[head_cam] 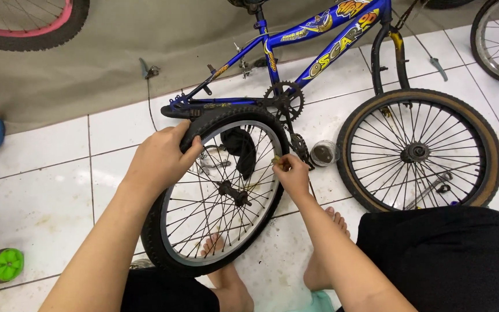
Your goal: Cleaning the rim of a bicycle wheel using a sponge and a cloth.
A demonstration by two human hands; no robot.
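Blue bicycle frame [319, 40] lies on white floor tiles [47, 173]. Before it stands a loose black-tyred wheel [215, 190], upright over bare feet. Left hand [160, 159] grips the tyre's top; right hand [291, 173] pinches something small at the rim [275, 153].

The loose wheel [218, 190] stands on the floor [41, 196] between the two hands: the left hand [160, 159] grips the tyre at its upper left edge, and the right hand [291, 175] touches its rim on the right. Beyond the hands lies the bicycle frame [295, 46], its chainring [284, 101] just behind the wheel's top. To the right of the right hand sits a small round tin [323, 153], and farther right the fitted wheel [420, 150]. Bare feet [324, 254] rest below the hands.
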